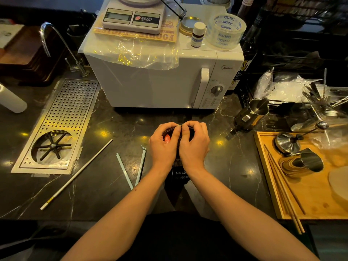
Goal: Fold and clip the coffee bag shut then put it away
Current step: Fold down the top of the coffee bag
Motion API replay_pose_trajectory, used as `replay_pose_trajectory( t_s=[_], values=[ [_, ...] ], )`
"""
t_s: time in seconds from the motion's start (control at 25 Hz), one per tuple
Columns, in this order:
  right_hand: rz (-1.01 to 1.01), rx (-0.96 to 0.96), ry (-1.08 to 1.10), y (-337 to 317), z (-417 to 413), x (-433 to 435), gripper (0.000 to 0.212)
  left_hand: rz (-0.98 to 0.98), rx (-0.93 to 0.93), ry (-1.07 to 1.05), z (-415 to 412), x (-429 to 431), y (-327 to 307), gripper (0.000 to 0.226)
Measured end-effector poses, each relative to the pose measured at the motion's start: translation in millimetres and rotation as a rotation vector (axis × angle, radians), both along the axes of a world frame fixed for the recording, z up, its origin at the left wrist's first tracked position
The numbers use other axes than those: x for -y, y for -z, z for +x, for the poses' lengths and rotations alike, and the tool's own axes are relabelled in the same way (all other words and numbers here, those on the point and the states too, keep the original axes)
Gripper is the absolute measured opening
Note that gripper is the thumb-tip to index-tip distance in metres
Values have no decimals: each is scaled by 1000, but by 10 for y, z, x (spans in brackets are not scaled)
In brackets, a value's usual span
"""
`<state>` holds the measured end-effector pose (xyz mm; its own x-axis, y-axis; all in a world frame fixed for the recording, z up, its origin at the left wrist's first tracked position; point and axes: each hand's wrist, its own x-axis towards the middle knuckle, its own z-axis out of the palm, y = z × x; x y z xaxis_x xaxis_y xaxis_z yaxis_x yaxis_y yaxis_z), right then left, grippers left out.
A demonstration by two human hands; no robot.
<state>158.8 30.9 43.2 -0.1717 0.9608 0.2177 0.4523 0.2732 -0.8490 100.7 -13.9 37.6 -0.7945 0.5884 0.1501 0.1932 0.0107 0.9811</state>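
Both hands were on the black coffee bag (pixel 178 172), which stood near the front edge of the dark marble counter (pixel 105 185), right in the middle. The left hand (pixel 163 146) and right hand (pixel 194 146) sat side by side, fingers curled tight around the bag's top, looked like pinching a fold, though the hands hid most of it. The pale blue clip (pixel 140 166) lay open in a V just left of the bag, untouched. A white microwave (pixel 162 81) stood toward the counter's back edge.
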Motion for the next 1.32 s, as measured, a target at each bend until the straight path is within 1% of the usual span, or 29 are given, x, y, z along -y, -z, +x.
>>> replay_pose_trajectory(
  t_s=[0.12,0.28,0.52,0.6,0.72,0.8,0.92,1.04,1.16,1.32],
  values=[
    [14,21,25,8,-13,22,9,-23,-39,-33,13,2,-8,13],
    [26,43,39,9,-9,41,9,-32,-92,-49,27,11,12,10],
    [-49,54,68,-20,-25,20,10,-28,-137,-66,17,-15,37,7],
    [-71,42,70,-30,-25,8,10,-29,-103,-58,6,-20,30,7],
    [-95,15,65,-49,-15,7,9,-17,57,-42,-10,-19,15,9],
    [-115,-15,64,-57,-15,1,9,-3,101,-40,-28,-14,29,9],
    [-140,-114,46,-50,-7,-59,8,-6,112,-50,-50,-24,59,12],
    [-179,-196,57,-58,12,-106,4,-41,77,-76,-48,-42,74,14],
    [-181,-235,74,-63,11,-98,4,-50,65,-86,-32,-43,49,13],
    [-183,-242,81,-62,-7,-79,6,-54,80,-98,-25,-50,34,15]
  ],
)
